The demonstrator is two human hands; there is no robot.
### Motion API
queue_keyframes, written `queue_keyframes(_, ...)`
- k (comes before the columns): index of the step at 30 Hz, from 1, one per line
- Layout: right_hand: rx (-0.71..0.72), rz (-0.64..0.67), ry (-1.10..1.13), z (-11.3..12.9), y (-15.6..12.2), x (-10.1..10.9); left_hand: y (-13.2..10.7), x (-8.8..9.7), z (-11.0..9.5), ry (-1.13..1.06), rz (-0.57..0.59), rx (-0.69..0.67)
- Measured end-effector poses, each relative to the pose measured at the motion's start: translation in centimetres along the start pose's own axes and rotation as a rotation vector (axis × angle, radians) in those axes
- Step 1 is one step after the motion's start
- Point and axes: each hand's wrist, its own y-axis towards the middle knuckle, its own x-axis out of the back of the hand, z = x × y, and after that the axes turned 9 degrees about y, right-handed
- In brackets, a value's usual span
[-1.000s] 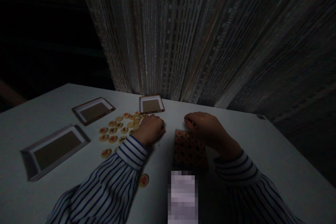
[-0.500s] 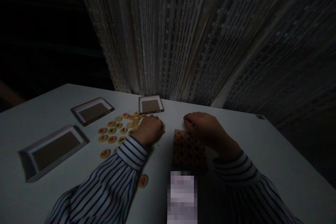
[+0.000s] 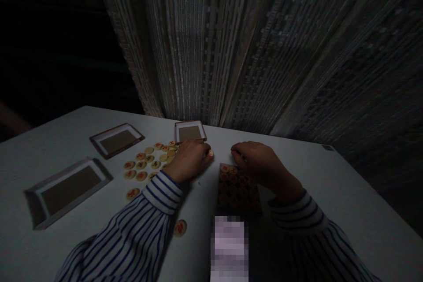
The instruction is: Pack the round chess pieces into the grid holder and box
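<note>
My left hand [image 3: 189, 160] rests on the white table with its fingers curled round a round wooden game piece [image 3: 210, 153] at the fingertips. Left of it lie several loose round pieces [image 3: 145, 164] with red or dark marks. My right hand [image 3: 261, 162] hovers, fingers bent, over the far edge of a small box [image 3: 237, 189] packed with rows of such pieces. What the right fingers hold, if anything, is hidden. Both arms wear blue-striped sleeves.
Three shallow trays lie on the table [image 3: 330, 194]: a large tray [image 3: 68, 188] at the left, a middle tray [image 3: 117, 139] behind it, a small tray [image 3: 190, 131] near the curtain. One piece [image 3: 180, 227] lies apart near my left sleeve. A striped curtain hangs behind.
My left hand has slid a little forward and right, and a piece now shows at its fingertips. The right hand has hardly moved.
</note>
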Motion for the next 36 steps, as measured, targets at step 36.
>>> queue_keyframes(36,-0.031,-0.066,0.424,0.4,0.0,0.5,0.0,2.0,-1.6,-0.661,-0.101,0.032)
